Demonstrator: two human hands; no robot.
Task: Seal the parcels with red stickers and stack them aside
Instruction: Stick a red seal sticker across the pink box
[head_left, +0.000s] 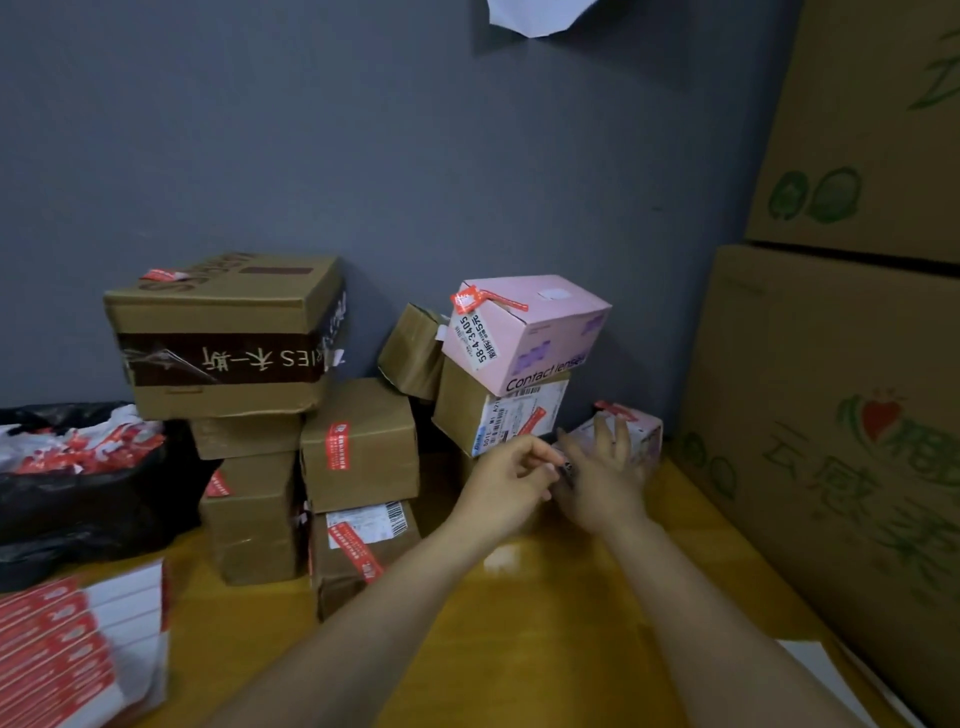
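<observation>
Dim in here, the light soft and from overhead. A pale glare patch sits on the glossy table. The boxes shade the grey wall behind. The sticker sheets are blur-smeared, and the big cartons bow at the edge.

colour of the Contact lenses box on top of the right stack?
The Contact lenses box is pink, faint purple markings on its side; head view.
</observation>
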